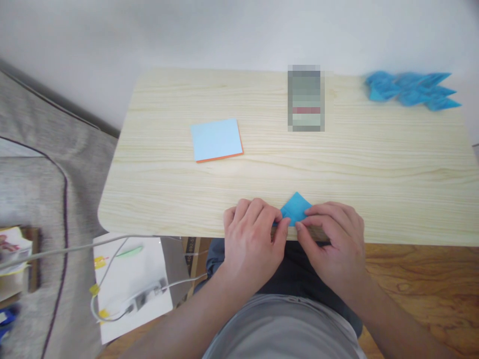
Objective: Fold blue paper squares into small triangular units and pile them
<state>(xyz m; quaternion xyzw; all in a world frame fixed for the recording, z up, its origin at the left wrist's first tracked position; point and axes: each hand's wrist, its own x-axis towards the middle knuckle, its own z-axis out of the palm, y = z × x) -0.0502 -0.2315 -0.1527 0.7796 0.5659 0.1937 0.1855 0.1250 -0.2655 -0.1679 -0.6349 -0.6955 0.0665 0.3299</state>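
Observation:
A small folded sheet of blue paper (297, 205) lies at the front edge of the table, one corner pointing away from me. My left hand (256, 232) pinches its left side between thumb and forefinger, the other fingers curled. On the opposite side, my right hand (335, 232) grips the paper's right edge with thumb and fingertips. The fingers cover both side corners of the paper. Farther back on the table sits a stack of paper (217, 139), light blue on top with an orange edge below.
Several folded blue paper pieces (413, 90) stand grouped at the table's back right. A phone-like blurred rectangle (306, 99) lies near the back edge. The wooden table (168, 199) meets a wall behind. A power strip (145, 296) and cables are below left.

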